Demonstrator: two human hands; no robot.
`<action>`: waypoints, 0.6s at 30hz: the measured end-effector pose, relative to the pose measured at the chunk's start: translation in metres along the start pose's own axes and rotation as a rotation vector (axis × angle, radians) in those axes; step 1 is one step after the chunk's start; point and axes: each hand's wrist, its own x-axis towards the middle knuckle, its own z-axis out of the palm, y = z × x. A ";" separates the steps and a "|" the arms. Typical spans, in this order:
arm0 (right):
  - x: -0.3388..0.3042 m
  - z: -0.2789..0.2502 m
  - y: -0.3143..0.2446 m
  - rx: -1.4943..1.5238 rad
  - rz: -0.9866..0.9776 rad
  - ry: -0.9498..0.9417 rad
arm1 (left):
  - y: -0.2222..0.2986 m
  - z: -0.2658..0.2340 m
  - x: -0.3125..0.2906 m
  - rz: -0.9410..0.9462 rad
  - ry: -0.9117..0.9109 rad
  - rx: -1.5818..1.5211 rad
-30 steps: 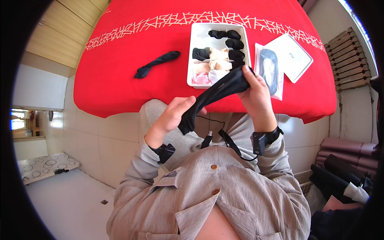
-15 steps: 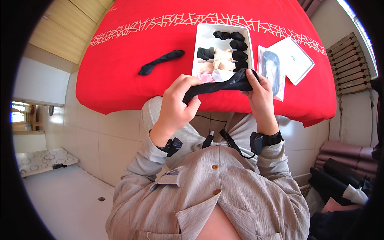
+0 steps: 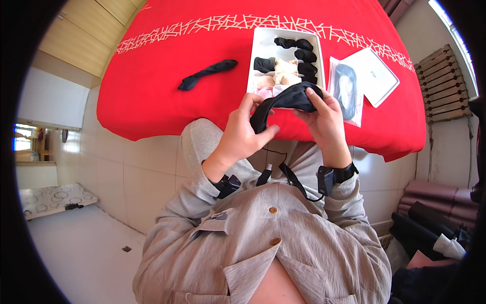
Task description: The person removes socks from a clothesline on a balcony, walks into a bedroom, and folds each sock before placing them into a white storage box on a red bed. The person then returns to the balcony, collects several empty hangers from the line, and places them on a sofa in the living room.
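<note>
The bed is covered in red, and on it a white box is set, with a lid and a clear bag laid to its right. A black sock is held bowed across the box's near end; its right end is pinched by the right hand, its left end loosely gripped by the left hand. Should that looser grip slip, the sock could be twisted or dropped; should it be lowered carelessly, the rolled socks could be dragged askew.
</note>
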 end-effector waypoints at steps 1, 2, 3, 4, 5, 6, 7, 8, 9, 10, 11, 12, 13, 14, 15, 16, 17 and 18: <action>0.000 -0.003 -0.003 -0.046 -0.011 0.045 | -0.001 -0.001 0.002 0.029 0.022 0.013; 0.000 -0.008 -0.009 -0.081 -0.026 0.075 | -0.002 -0.004 0.001 -0.066 -0.039 -0.245; 0.000 -0.014 -0.014 -0.113 -0.054 0.100 | -0.004 -0.009 0.003 -0.054 -0.072 -0.360; -0.002 -0.020 -0.019 -0.114 -0.061 0.118 | -0.006 -0.013 0.003 -0.011 -0.104 -0.335; -0.003 -0.026 -0.022 -0.127 -0.035 0.146 | -0.010 -0.017 0.002 0.018 -0.121 -0.310; -0.004 -0.030 -0.024 -0.133 -0.026 0.152 | -0.013 -0.020 0.001 0.031 -0.124 -0.274; -0.004 -0.034 -0.025 -0.142 -0.013 0.182 | -0.016 -0.024 0.001 0.045 -0.125 -0.236; -0.005 -0.037 -0.027 -0.133 -0.017 0.189 | -0.018 -0.029 0.000 0.059 -0.126 -0.198; -0.006 -0.038 -0.027 -0.126 -0.034 0.208 | -0.019 -0.032 0.000 0.038 -0.114 -0.246; -0.008 -0.039 -0.028 -0.108 -0.041 0.225 | -0.019 -0.036 0.001 0.018 -0.101 -0.293; -0.009 -0.038 -0.028 -0.101 -0.040 0.292 | -0.019 -0.037 0.001 -0.003 -0.088 -0.341; -0.010 -0.035 -0.028 -0.097 -0.038 0.276 | -0.017 -0.036 0.002 -0.047 -0.071 -0.388; -0.012 -0.032 -0.028 -0.087 -0.008 0.183 | -0.015 -0.034 0.003 0.001 -0.098 -0.343; -0.015 -0.027 -0.025 -0.094 0.020 0.160 | -0.012 -0.027 0.004 0.023 -0.085 -0.278; -0.018 -0.022 -0.024 -0.093 0.041 0.113 | -0.010 -0.018 0.005 -0.001 -0.074 -0.194; -0.016 -0.016 -0.021 -0.187 0.084 0.065 | -0.007 -0.008 0.007 0.070 -0.040 -0.139; -0.017 -0.009 -0.018 -0.254 0.046 0.002 | -0.004 -0.001 0.007 0.147 -0.050 0.004; -0.018 -0.004 -0.018 -0.380 -0.023 -0.088 | -0.002 0.008 0.010 0.210 -0.047 0.045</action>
